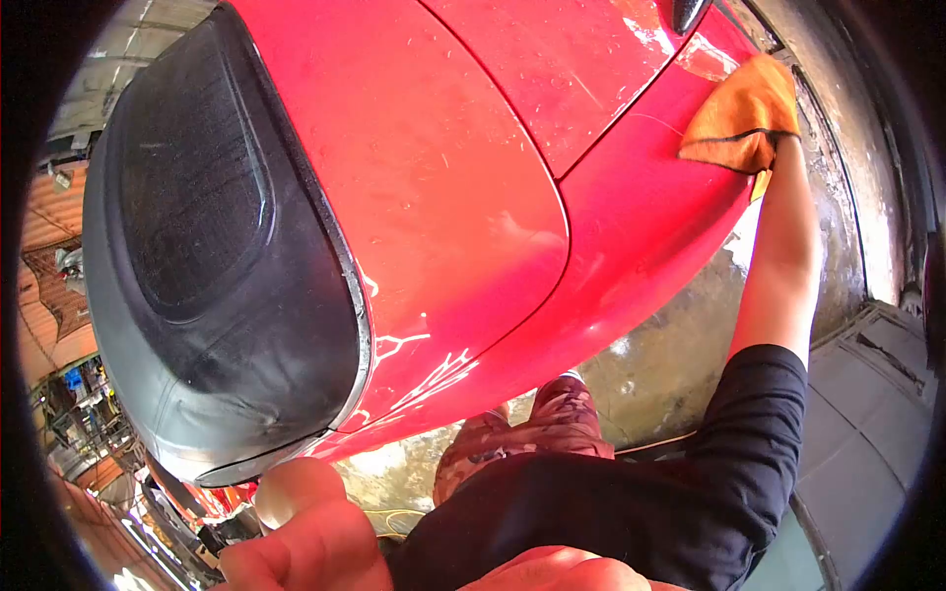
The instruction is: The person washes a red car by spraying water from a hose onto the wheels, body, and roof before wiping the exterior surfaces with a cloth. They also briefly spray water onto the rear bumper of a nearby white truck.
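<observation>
My right hand (782,150), on an outstretched arm, is mostly hidden by an orange cloth (744,110) with a dark edge. The cloth lies against the red bodywork (463,177) of a car, at the upper right. Close to the camera at the lower left is my left hand (315,537), large and cut off by the frame edge. Its visible fingers look curled, and whatever they may hold is hidden. Small droplets or specks dot the red paint. Left of the paint is a black panel (286,315) with a dark inset.
A wet concrete floor (660,384) runs beneath the car. Along the right side are a wall (838,108) and grey panels (857,424). Cluttered items (89,394) fill the far left. My legs (552,424) in patterned shorts are close to the car's edge.
</observation>
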### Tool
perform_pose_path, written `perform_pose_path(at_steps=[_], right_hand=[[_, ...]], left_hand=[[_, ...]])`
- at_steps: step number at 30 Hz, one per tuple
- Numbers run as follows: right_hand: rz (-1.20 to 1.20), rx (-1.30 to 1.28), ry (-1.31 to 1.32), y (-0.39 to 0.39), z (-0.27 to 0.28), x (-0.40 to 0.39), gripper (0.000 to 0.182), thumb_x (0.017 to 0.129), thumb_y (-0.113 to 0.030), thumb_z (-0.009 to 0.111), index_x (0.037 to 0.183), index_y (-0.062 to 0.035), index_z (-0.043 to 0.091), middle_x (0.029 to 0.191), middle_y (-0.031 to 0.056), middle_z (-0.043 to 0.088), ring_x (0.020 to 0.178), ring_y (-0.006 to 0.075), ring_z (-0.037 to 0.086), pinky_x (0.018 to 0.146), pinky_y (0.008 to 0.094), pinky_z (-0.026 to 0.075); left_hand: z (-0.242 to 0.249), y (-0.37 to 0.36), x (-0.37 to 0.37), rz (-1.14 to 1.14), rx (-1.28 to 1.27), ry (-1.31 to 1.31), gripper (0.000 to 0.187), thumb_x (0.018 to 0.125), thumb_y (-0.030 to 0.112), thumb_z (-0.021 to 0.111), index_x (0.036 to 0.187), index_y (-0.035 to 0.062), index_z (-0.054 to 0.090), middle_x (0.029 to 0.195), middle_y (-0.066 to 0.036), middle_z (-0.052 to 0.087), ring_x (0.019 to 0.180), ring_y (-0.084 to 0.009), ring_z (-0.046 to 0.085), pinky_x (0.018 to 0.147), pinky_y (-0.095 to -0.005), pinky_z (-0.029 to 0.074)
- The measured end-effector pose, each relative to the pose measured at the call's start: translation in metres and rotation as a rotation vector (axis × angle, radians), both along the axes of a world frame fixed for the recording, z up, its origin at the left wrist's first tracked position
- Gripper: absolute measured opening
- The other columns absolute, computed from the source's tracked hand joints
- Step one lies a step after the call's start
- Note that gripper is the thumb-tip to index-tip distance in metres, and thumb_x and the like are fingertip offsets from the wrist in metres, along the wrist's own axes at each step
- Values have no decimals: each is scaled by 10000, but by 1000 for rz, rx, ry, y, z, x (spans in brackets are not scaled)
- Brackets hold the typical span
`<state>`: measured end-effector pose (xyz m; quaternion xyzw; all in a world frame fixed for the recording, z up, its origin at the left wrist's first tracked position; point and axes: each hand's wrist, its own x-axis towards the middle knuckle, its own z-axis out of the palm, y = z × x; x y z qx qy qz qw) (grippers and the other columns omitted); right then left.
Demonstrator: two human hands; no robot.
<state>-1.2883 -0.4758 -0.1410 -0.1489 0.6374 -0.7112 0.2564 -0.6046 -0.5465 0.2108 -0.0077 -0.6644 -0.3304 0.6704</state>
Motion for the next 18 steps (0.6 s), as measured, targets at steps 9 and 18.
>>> perform_pose_path(at_steps=[9, 18], right_hand=[[-411, 115, 39, 116, -89, 138, 411, 1144, -308, 410, 1465, -75, 520, 1348, 139, 620, 1231, 308, 598, 1049, 409, 473], [-9, 842, 1132, 103, -57, 538, 488, 1019, -370, 542, 1438, -119, 545, 1364, 130, 567, 1315, 346, 502, 1111, 548, 367]], left_hand=[[39, 9, 16, -64, 7, -361, 518, 1101, 427, 488, 1552, 178, 434, 1594, 42, 447, 1359, -128, 403, 1071, -422, 386], [65, 60, 89, 499, -412, -569, 771, 1038, 652, 506, 1629, 200, 304, 1718, -53, 262, 1503, -241, 277, 1200, -539, 285]])
